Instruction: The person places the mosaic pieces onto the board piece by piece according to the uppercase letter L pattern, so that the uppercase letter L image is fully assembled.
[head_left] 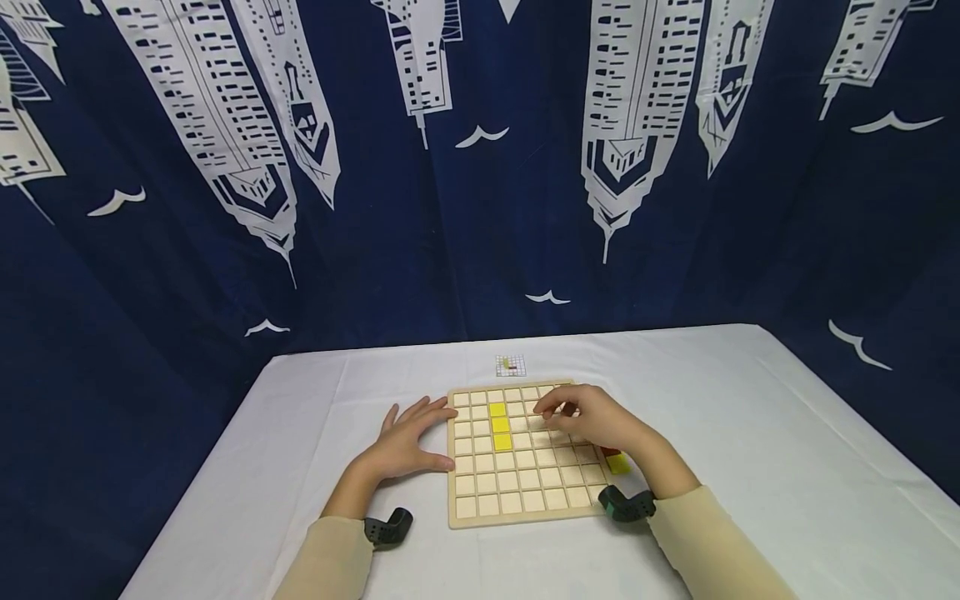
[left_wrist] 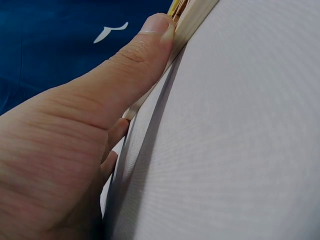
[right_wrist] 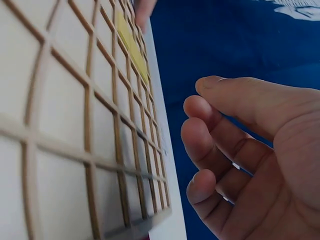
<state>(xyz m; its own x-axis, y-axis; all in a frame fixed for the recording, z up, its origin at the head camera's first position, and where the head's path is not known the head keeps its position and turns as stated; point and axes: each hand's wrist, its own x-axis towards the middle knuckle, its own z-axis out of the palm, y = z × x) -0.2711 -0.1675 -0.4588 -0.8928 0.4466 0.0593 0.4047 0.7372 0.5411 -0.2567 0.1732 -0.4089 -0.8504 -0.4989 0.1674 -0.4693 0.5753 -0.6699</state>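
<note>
A wooden grid board (head_left: 487, 505) lies on the table, with three yellow square tiles (head_left: 500, 425) in a column among its pale cells. Spread at the board's left edge, my left hand (head_left: 405, 446) touches the frame with thumb and fingertips; its thumb (left_wrist: 142, 55) presses against the wooden rim in the left wrist view. Above the right half of the board hovers my right hand (head_left: 596, 414), its fingers loosely bent. The right wrist view shows nothing between its thumb and fingertips (right_wrist: 196, 135), which are apart from the board.
Partly hidden by the right forearm, a yellow tile (head_left: 618, 464) and a red tile (head_left: 611, 451) lie beside the board's right edge. A small printed grid card (head_left: 510, 365) is behind the board. White cloth (head_left: 360, 392) covers the table; a dark blue patterned curtain (head_left: 480, 217) hangs behind.
</note>
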